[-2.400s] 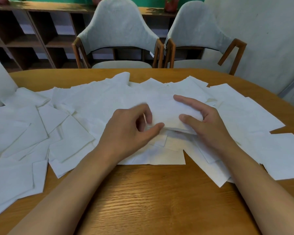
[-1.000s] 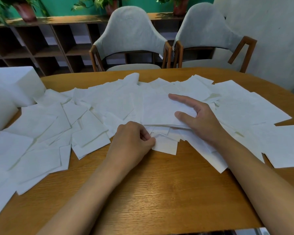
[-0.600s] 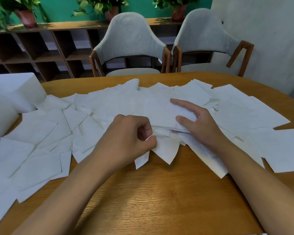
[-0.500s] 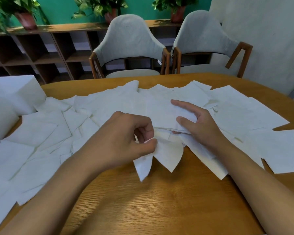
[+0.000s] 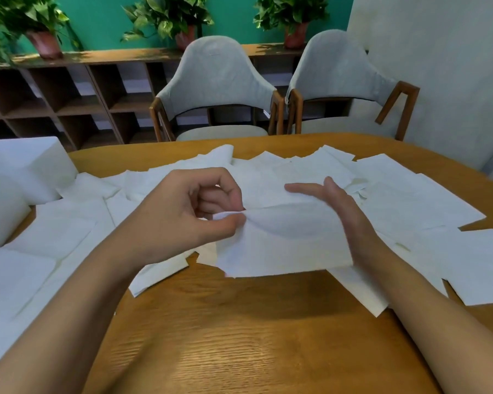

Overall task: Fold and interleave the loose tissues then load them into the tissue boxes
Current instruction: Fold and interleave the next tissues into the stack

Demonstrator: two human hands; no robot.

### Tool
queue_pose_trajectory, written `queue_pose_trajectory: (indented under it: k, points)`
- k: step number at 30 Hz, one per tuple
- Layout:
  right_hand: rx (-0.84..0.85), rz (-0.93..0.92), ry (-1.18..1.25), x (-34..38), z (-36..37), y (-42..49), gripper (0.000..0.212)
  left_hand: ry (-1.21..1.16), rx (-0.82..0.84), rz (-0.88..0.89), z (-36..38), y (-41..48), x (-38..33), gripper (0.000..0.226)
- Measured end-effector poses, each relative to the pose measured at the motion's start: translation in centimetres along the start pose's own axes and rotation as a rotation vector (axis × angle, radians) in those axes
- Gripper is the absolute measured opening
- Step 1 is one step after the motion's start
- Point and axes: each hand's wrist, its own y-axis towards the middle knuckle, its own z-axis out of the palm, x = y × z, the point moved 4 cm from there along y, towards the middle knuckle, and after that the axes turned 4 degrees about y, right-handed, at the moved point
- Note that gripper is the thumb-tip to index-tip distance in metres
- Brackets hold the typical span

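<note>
Pinching one tissue above the spread

One tissue (image 5: 285, 245) is held lifted over the wooden table (image 5: 239, 336), its near edge hanging just above the bare wood. The left hand (image 5: 182, 217) is curled, with thumb and forefinger closed on the sheet's left upper corner and the remaining fingers tucked into the palm; the left forearm runs in from the lower left. The right hand (image 5: 333, 211) is turned edge-on, fingers straight and pointing left, thumb raised, and is seen resting against the sheet's right side along its upper fold. Whether the right hand actually grips the sheet cannot be told, since the fingers lie flat and partly behind the paper. The two hands are kept apart, one at each end of the sheet, which sags in a shallow curve between them.

Loose tissues (image 5: 410, 200) are scattered flat across the far and side parts of the table, many overlapping. Two white tissue boxes (image 5: 26, 169) are stood at the left edge, touching the scattered sheets. Two grey chairs (image 5: 219, 81) are placed behind the table, near a wooden shelf (image 5: 69, 89) carrying potted plants (image 5: 165, 18).
</note>
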Motion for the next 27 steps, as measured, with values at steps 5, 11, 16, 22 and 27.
queue_pose_trajectory:
  k: [5, 11, 16, 22, 27]
  points:
    - [0.096, -0.025, 0.108, -0.4, 0.8, -0.1, 0.076, -0.083, -0.106, -0.069, 0.9, 1.5, 3.9, 0.017]
    - [-0.053, -0.019, -0.102, -0.9, 0.6, 0.4, 0.011, -0.129, -0.107, -0.175, 2.7, 2.0, 6.2, 0.027]
    - [-0.096, -0.023, -0.146, -0.9, 0.6, 0.5, 0.018, -0.066, -0.170, -0.223, 3.7, 2.3, 7.1, 0.011]
    - [-0.015, -0.035, -0.012, -0.6, 1.3, 0.1, 0.045, -0.208, -0.261, -0.256, 3.1, 2.1, 7.7, 0.010]
    - [0.073, -0.086, 0.040, -0.4, 2.4, 0.1, 0.068, -0.205, -0.316, -0.247, 3.8, 2.2, 7.4, 0.010]
